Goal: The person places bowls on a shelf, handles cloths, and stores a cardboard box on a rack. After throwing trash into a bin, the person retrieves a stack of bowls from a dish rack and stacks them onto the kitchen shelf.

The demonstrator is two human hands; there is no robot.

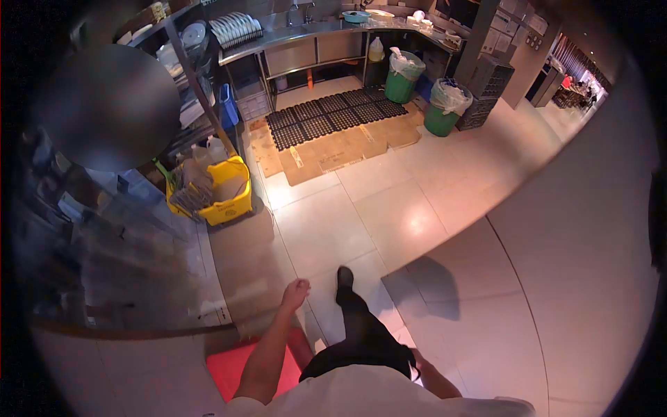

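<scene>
My left hand hangs in front of my body over the tiled floor, its fingers curled, and I cannot make out anything in it. Beneath my left forearm lies a flat red surface. Down at my right hip is my right hand, mostly hidden by my body and dark trousers, so its fingers do not show clearly. One dark shoe is on the tiles just right of my left hand.
A yellow mop bucket stands at left beside shelving. Ahead, a black mat lies on cardboard before a steel sink counter. Two green bins and stacked dark crates stand right of it.
</scene>
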